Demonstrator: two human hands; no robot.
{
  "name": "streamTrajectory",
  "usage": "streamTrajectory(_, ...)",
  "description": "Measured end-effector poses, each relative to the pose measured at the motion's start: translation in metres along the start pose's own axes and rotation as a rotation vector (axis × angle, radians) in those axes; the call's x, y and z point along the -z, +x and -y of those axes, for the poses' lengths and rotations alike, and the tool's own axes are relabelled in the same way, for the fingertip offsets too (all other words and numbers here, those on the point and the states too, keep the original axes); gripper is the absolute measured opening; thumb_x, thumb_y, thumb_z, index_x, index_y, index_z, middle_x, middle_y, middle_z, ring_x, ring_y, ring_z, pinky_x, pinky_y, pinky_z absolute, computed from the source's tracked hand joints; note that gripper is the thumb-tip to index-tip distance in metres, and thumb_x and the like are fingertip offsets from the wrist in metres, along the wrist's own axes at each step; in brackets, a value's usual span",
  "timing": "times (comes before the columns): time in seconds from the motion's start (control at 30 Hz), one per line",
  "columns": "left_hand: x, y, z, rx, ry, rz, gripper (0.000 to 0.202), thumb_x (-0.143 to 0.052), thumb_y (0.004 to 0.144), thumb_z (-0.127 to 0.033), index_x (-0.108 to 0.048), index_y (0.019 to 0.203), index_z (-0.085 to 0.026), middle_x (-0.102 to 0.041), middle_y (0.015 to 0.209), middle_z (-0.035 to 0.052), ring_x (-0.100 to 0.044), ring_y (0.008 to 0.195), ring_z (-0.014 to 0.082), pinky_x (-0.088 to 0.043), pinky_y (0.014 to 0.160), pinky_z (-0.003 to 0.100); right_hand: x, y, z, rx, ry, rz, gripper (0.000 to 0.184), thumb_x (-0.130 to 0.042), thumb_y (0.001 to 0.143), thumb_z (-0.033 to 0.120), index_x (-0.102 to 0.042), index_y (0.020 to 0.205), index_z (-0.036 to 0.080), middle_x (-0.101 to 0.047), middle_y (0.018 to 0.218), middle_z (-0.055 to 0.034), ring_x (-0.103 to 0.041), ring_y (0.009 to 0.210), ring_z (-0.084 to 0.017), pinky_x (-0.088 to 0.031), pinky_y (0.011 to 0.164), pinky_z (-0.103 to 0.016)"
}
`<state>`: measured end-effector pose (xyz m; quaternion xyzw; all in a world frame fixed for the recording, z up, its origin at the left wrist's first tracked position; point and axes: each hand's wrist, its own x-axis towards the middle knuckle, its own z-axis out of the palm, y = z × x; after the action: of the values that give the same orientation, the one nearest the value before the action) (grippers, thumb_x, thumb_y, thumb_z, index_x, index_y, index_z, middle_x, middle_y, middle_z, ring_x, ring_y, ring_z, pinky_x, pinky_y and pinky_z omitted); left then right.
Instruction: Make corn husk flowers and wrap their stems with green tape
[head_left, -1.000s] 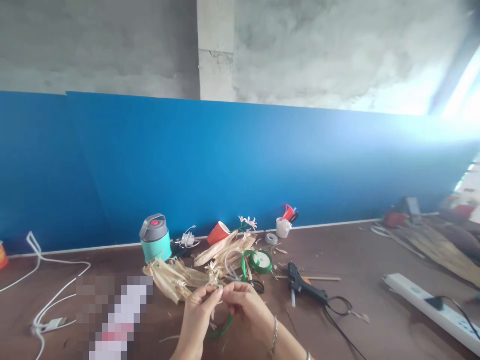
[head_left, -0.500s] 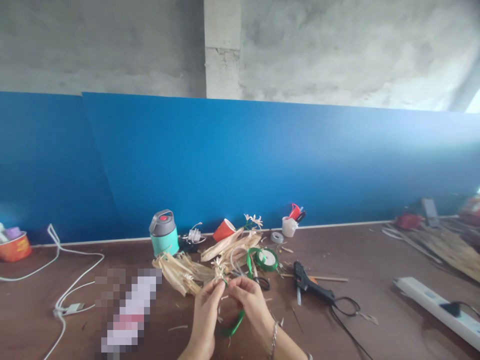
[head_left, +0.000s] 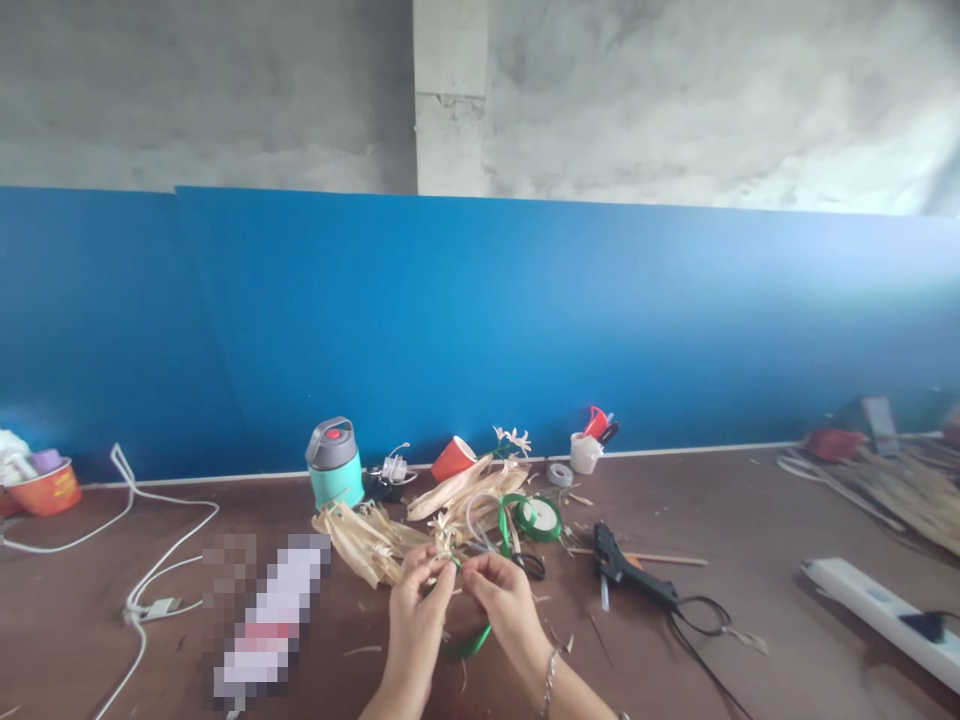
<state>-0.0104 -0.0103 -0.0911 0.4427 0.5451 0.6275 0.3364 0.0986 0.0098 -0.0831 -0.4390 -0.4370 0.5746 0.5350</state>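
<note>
My left hand is closed, thumb against fingers, around the stem of a small cream flower whose petals rise above the fingertips. Close beside it my right hand pinches a narrow green ribbon, which also shows at the stem and curves down between the wrists. The exact grip of the right fingertips is partly hidden. Just beyond the hands lie dried corn husks and a spool of green ribbon. Another cream flower stands out behind the husks.
A black glue gun with its cord lies to the right, near a thin wooden stick. Farther right is a white power strip. A turquoise flask, an orange cup and a white cup of tools stand along the blue partition.
The view has shifted slightly, so the scene sits a little farther right. The left fingers have curled a bit more at the stem; both hands stay close together.
</note>
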Motion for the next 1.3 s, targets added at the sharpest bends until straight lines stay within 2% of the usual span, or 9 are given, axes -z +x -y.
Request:
streamTrajectory(0.07,0.0,0.001,0.001,-0.007,0.033,-0.01,0.02,-0.069,0.064,-0.035,-0.073,0.067,-0.016,-0.066,0.1,0.0115,-0.058,0.1,0.0294,-0.045,0.085,0.032,0.0,-0.001,-0.001,0.009,-0.01,-0.006,0.021,-0.071,0.052,0.031,-0.056,0.052,0.016,-0.047,0.042,0.0059,-0.03,0.039,-0.005,-0.023,0.04,-0.02)
streamTrajectory(0.13,-0.001,0.0,0.001,0.019,0.015,0.001,0.018,-0.067,0.065,-0.033,-0.073,0.067,-0.016,-0.068,0.091,0.0098,-0.06,0.093,0.0277,-0.045,0.083,0.031,0.0,-0.001,-0.001,0.019,-0.02,-0.01,0.019,-0.07,0.052,0.03,-0.057,0.052,0.016,-0.047,0.043,0.0058,-0.03,0.039,-0.006,-0.024,0.04,-0.02)
streamTrajectory(0.3,-0.004,-0.001,0.002,0.105,-0.082,0.02,0.016,-0.066,0.065,-0.031,-0.069,0.063,-0.015,-0.067,0.068,0.0047,-0.061,0.071,0.0224,-0.047,0.064,0.026,0.0,-0.003,-0.002,0.042,-0.041,-0.018,0.018,-0.068,0.054,0.031,-0.057,0.054,0.016,-0.046,0.043,0.0061,-0.031,0.039,-0.006,-0.025,0.039,-0.02)
streamTrajectory(0.6,-0.004,-0.005,-0.002,0.172,-0.121,0.032,0.027,-0.07,0.061,-0.041,-0.071,0.064,-0.014,-0.065,0.062,0.0035,-0.059,0.061,0.0194,-0.044,0.053,0.023,0.0,-0.004,0.0,0.059,-0.088,-0.027,0.016,-0.065,0.057,0.029,-0.057,0.055,0.016,-0.046,0.044,0.0059,-0.033,0.04,-0.007,-0.027,0.04,-0.02)
streamTrajectory(0.73,-0.004,-0.004,-0.001,0.161,-0.143,0.054,0.03,-0.072,0.06,-0.044,-0.07,0.064,-0.014,-0.066,0.065,0.0046,-0.061,0.066,0.0215,-0.046,0.056,0.025,-0.001,-0.005,0.0,0.075,-0.109,-0.023,0.016,-0.065,0.059,0.029,-0.058,0.056,0.015,-0.047,0.045,0.0056,-0.034,0.042,-0.007,-0.027,0.041,-0.02)
streamTrajectory(0.97,0.0,-0.004,-0.014,0.202,-0.226,0.084,0.026,-0.071,0.065,-0.04,-0.067,0.064,-0.014,-0.063,0.06,0.0005,-0.058,0.061,0.0161,-0.044,0.057,0.022,0.003,-0.003,0.008,0.053,-0.135,0.1,0.018,-0.065,0.06,0.031,-0.059,0.057,0.014,-0.048,0.044,0.0053,-0.035,0.041,-0.007,-0.027,0.04,-0.02)
streamTrajectory(1.1,0.001,-0.004,-0.02,0.217,-0.237,0.113,0.029,-0.072,0.062,-0.042,-0.066,0.06,-0.014,-0.061,0.056,0.0001,-0.056,0.055,0.0154,-0.043,0.054,0.023,0.007,-0.003,0.015,0.077,-0.167,0.12,0.011,-0.069,0.058,0.023,-0.064,0.056,0.014,-0.054,0.049,0.0031,-0.041,0.048,-0.009,-0.029,0.044,-0.02)
streamTrajectory(1.2,0.002,-0.002,-0.02,0.237,-0.236,0.143,0.032,-0.071,0.061,-0.046,-0.065,0.059,-0.014,-0.06,0.054,0.0001,-0.055,0.052,0.015,-0.042,0.052,0.024,0.009,-0.003,0.018,0.013,-0.113,0.15,0.012,-0.073,0.057,0.022,-0.064,0.056,0.015,-0.055,0.049,0.0039,-0.041,0.049,-0.008,-0.028,0.045,-0.019)
streamTrajectory(1.3,0.005,0.002,-0.022,0.231,-0.231,0.211,0.032,-0.071,0.062,-0.046,-0.064,0.059,-0.014,-0.06,0.055,0.0007,-0.055,0.054,0.0157,-0.044,0.056,0.025,0.011,-0.002,0.019,-0.118,-0.039,0.23,0.021,-0.073,0.059,0.032,-0.061,0.056,0.015,-0.049,0.044,0.0056,-0.039,0.042,-0.006,-0.026,0.042,-0.019)
